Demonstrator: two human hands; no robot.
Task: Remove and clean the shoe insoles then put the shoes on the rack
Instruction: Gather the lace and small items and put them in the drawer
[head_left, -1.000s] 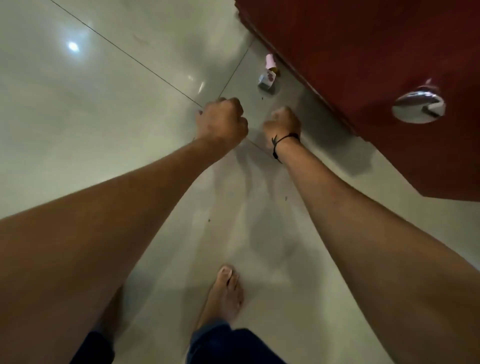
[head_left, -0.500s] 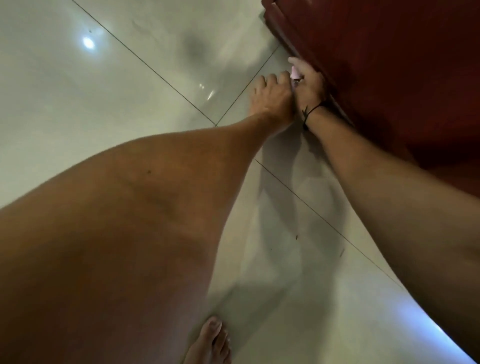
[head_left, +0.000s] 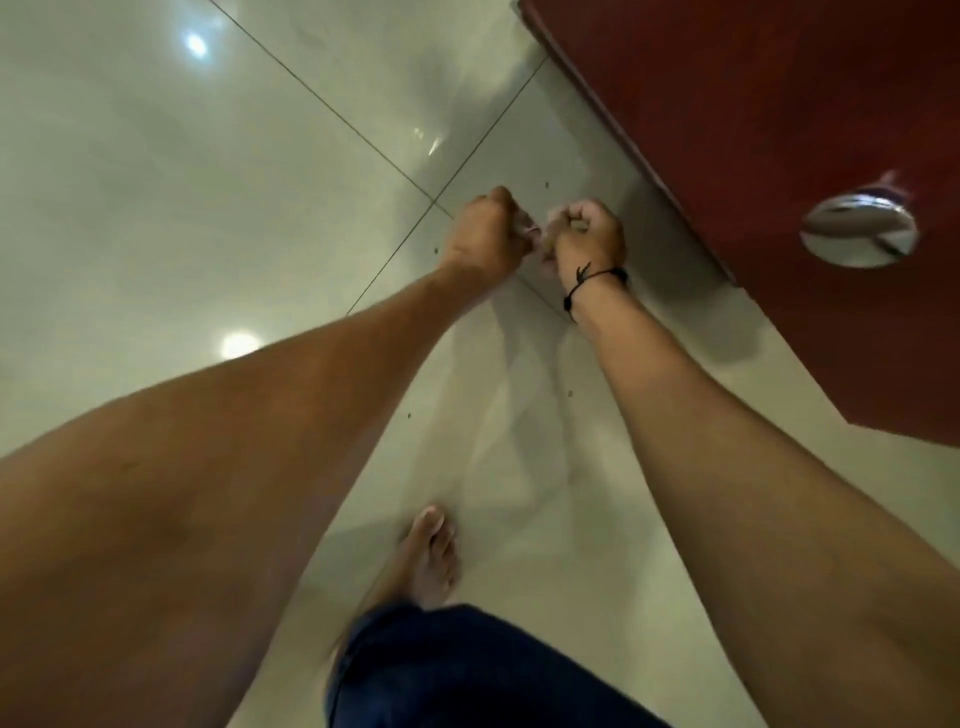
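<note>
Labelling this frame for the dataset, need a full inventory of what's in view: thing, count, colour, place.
floor tiles: several, glossy pale grey-green with dark grout lines, whole lower and left of view
door: one, dark red, upper right
door knob: one, shiny chrome, on the door at right
wrist cord: one, black, tied round the right wrist
trouser leg: one, dark blue, bottom centre
bare foot: one, on the floor, lower centre
left hand: one, curled, centre; something small shows between the hands, too blurred to name
right hand: one, curled, close beside the left
</note>
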